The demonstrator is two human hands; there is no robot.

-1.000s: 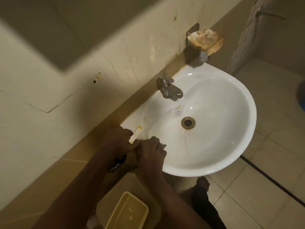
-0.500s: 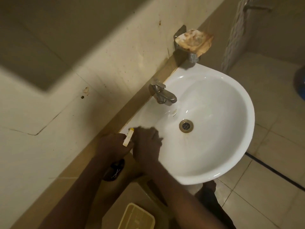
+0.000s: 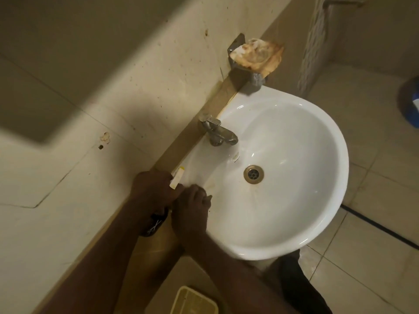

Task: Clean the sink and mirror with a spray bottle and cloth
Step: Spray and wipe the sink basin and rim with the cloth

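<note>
The left hand (image 3: 152, 191) was closed around a dark spray bottle (image 3: 154, 223), whose pale yellow nozzle (image 3: 177, 181) stuck out above the knuckles and over the near-left rim of the white sink (image 3: 322, 200); the bottle's body hung below the fist, mostly hidden by the wrist. Against the picture half a second earlier, this hand had barely shifted. Just to its right, the right hand (image 3: 192, 211) was curled with its fingers pressed on the sink's rim (touching the left hand's knuckles), and it had drawn back toward the basin's edge from the spot nearer the drain (image 3: 253, 174). Whether it gripped a cloth could not be told, since nothing showed under the fingers. Farther right of both hands stood the chrome tap (image 3: 218, 132). Beyond it, a stained soap dish (image 3: 257, 55) sat on the wall, blurred.
</note>
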